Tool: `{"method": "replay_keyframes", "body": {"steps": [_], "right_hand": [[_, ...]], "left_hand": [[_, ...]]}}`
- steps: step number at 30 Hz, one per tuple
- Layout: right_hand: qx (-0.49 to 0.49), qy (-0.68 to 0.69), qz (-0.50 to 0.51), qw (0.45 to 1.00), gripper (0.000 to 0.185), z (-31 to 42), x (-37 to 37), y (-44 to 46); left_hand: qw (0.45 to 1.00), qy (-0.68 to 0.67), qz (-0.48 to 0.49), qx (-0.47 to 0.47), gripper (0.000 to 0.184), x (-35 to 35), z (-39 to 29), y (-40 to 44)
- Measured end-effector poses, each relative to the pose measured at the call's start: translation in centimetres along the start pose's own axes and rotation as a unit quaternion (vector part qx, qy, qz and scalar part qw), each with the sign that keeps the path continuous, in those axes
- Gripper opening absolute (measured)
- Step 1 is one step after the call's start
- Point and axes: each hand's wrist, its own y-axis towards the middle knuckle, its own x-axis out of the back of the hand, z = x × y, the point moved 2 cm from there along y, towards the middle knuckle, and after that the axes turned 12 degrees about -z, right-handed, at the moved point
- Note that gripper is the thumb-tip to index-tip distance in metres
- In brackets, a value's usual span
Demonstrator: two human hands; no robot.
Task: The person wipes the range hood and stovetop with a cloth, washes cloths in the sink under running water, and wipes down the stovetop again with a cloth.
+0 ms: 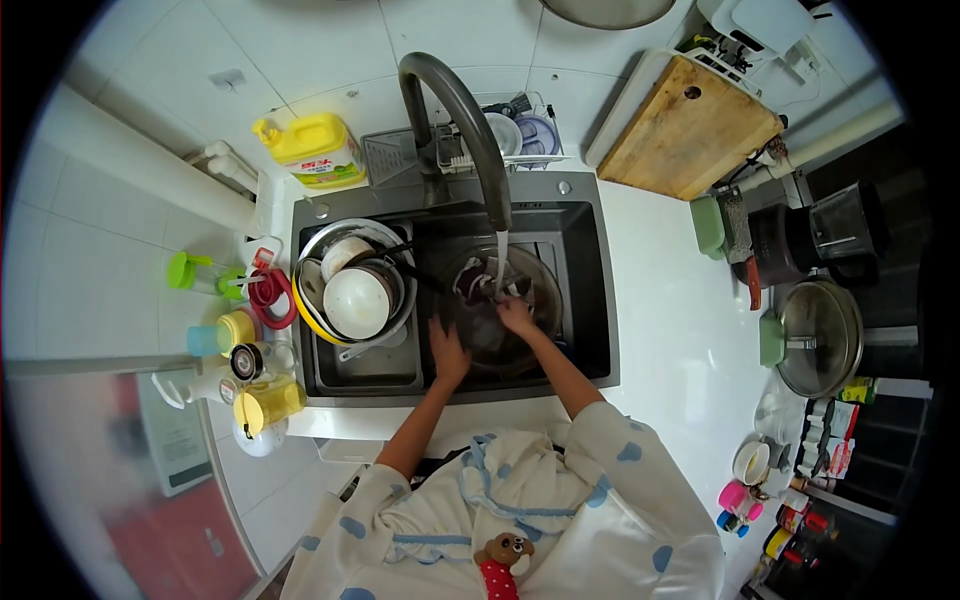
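Water runs from the dark faucet point(460, 115) into a round pan point(535, 280) in the right part of the sink point(590, 300). My right hand point(516, 316) is in the pan beside the stream, its fingers closed at the edge of a dark and white cloth-like item point(480, 280); what exactly they hold is too small to tell. My left hand point(449, 352) lies at the pan's left side with its fingers apart, holding nothing. Left of it, a metal basin point(315, 245) holds stacked bowls point(357, 303) and a dark-handled pan.
A yellow detergent bottle point(318, 152) and a dish rack point(550, 150) stand behind the sink. A wooden cutting board point(690, 130) leans at the back right. Cups and bottles line the left side; a lidded pot point(820, 340) sits at the right.
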Motion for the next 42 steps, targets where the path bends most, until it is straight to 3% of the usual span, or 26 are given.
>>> {"method": "replay_keyframes", "body": {"steps": [1, 3, 4, 5, 6, 7, 10, 11, 13, 14, 16, 19, 22, 24, 26, 29, 31, 35, 36, 38, 40, 41, 42], "right_hand": [[-0.053, 0.014, -0.007, 0.998, 0.016, 0.6, 2.3, 0.2], [-0.075, 0.12, -0.115, 0.983, 0.011, 1.0, 6.3, -0.3], [-0.017, 0.176, -0.198, 0.964, 0.009, 0.5, 7.6, -0.5], [0.02, 0.11, -0.273, 0.955, 0.01, -0.2, 9.1, -1.2], [-0.004, 0.025, -0.308, 0.951, 0.01, -0.5, 10.7, -2.1], [-0.042, -0.06, -0.291, 0.954, 0.01, -1.3, 11.6, -2.9], [-0.179, -0.265, 0.057, 0.946, 0.022, -5.6, 11.3, -5.2], [-0.181, -0.265, 0.056, 0.946, 0.022, -8.7, 10.0, -6.2], [-0.063, -0.257, 0.094, 0.96, 0.033, -14.5, 6.5, -7.4], [-0.062, -0.255, 0.094, 0.96, 0.033, -13.0, 7.2, -6.7], [-0.197, -0.297, 0.169, 0.919, 0.032, -8.5, 9.8, -4.8], [-0.135, -0.267, 0.077, 0.951, 0.026, -6.9, 12.3, -3.7], [-0.092, -0.18, -0.004, 0.979, 0.021, -5.4, 15.2, -3.9], [-0.107, -0.147, -0.015, 0.983, 0.017, -3.9, 16.8, -4.6], [0.002, -0.122, -0.06, 0.991, 0.014, -0.8, 18.8, -5.6], [-0.014, -0.096, -0.071, 0.993, 0.015, 3.4, 20.0, -7.1], [0.016, -0.126, -0.08, 0.989, 0.019, 5.0, 20.2, -7.4], [0.107, -0.113, -0.152, 0.976, 0.018, 8.7, 21.7, -7.6], [0.108, -0.113, -0.156, 0.975, 0.018, 9.7, 22.2, -7.4], [0.078, 0.051, -0.106, 0.99, 0.016, 12.1, 23.3, -6.7], [0.066, 0.075, -0.078, 0.992, 0.017, 13.7, 23.3, -5.8], [0.062, 0.112, -0.071, 0.989, 0.02, 13.6, 22.7, -5.1], [0.059, 0.15, -0.064, 0.985, 0.023, 13.2, 22.1, -4.3]], "left_hand": [[1.0, 0.001, 0.002, -0.016, 0.061, 0.2, -0.3, 0.1], [1.0, 0.0, 0.01, -0.023, 0.052, 0.5, -0.8, 0.3], [0.999, 0.0, 0.017, -0.031, 0.044, 0.4, -0.9, 0.2], [0.999, -0.001, 0.018, -0.031, 0.044, 0.2, -1.1, 0.2], [0.998, -0.04, 0.016, -0.039, 0.04, -0.2, -1.1, 0.1], [0.996, -0.08, 0.014, -0.048, 0.035, -0.3, -1.3, 0.1], [0.991, -0.123, 0.046, -0.04, 0.031, -0.7, -2.3, -0.2], [0.99, -0.123, 0.047, -0.041, 0.031, -0.9, -2.6, -0.4], [0.981, -0.18, 0.053, -0.04, 0.027, -1.2, -3.1, -0.9], [0.982, -0.178, 0.053, -0.04, 0.027, -1.2, -3.2, -1.0], [0.972, -0.213, 0.092, -0.033, 0.026, -0.9, -3.4, -1.2], [0.966, -0.21, 0.149, 0.013, 0.025, -0.1, -3.9, -1.0], [0.963, -0.233, 0.134, -0.01, 0.025, -0.3, -3.6, -0.9], [0.962, -0.226, 0.15, -0.001, 0.024, -0.6, -3.5, -0.7], [0.962, -0.219, 0.165, 0.007, 0.022, -0.5, -3.9, -0.2], [0.947, -0.252, 0.199, 0.009, 0.026, -0.2, -5.3, 0.9], [0.903, -0.367, 0.218, -0.049, 0.029, -0.4, -6.4, 2.0], [0.877, -0.385, 0.27, -0.099, 0.035, 1.3, -10.1, 4.0], [0.873, -0.393, 0.263, -0.119, 0.037, 1.7, -11.1, 4.2], [0.867, -0.401, 0.257, -0.145, 0.04, 1.8, -12.3, 4.8], [0.849, -0.385, 0.27, -0.239, 0.049, 1.9, -13.5, 5.5], [0.864, -0.347, 0.341, -0.128, 0.042, 1.7, -13.4, 6.2], [0.864, -0.346, 0.34, -0.133, 0.042, 2.4, -13.6, 6.8]]}}
